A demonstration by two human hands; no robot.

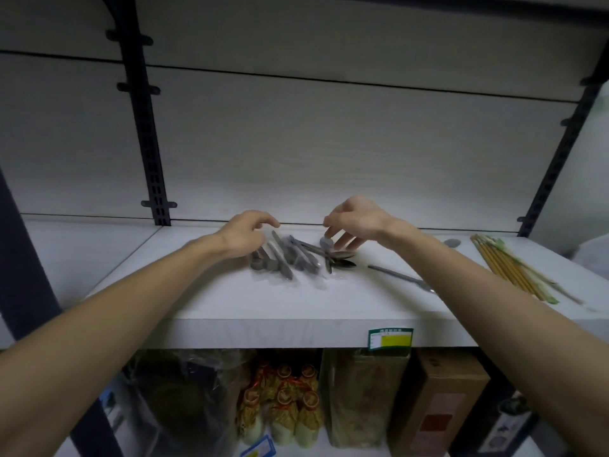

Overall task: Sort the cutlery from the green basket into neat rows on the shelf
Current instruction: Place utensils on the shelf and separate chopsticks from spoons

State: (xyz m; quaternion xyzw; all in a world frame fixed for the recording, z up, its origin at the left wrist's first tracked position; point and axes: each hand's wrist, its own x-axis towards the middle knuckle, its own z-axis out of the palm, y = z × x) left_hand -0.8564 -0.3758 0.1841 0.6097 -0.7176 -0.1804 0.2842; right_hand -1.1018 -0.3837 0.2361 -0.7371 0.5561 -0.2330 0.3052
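1. Left hand [245, 233]: reaches over the white shelf [230, 301], fingers curled downward onto the near end of a pile of grey cutlery [286, 257]. Whether the fingertips actually grip a piece cannot be told; motion blur hides the contact.
2. Right hand [354, 222]: held above the far right end of the same pile. Thumb and forefinger are pinched on a small grey spoon [326, 243], bowl hanging below the fingertips. The remaining fingers are spread, pointing down toward the shelf.
3. Cutlery pile: lies on the shelf between the two hands, directly under the fingers. The pieces cross one another at angles. Two dark spoons [344, 258] lie just below the right fingers, at the right edge of the pile.
4. Single grey utensil [400, 276]: lies alone on the shelf, right of the pile, partly hidden under the right forearm.
5. Bundle of chopsticks [509, 270]: lies on the shelf well to the right of the right hand.
6. Green-and-yellow label [390, 338]: fixed to the shelf's front edge.
7. Lower level: bags, wrapped bottles [283, 400] and cardboard boxes [438, 400].
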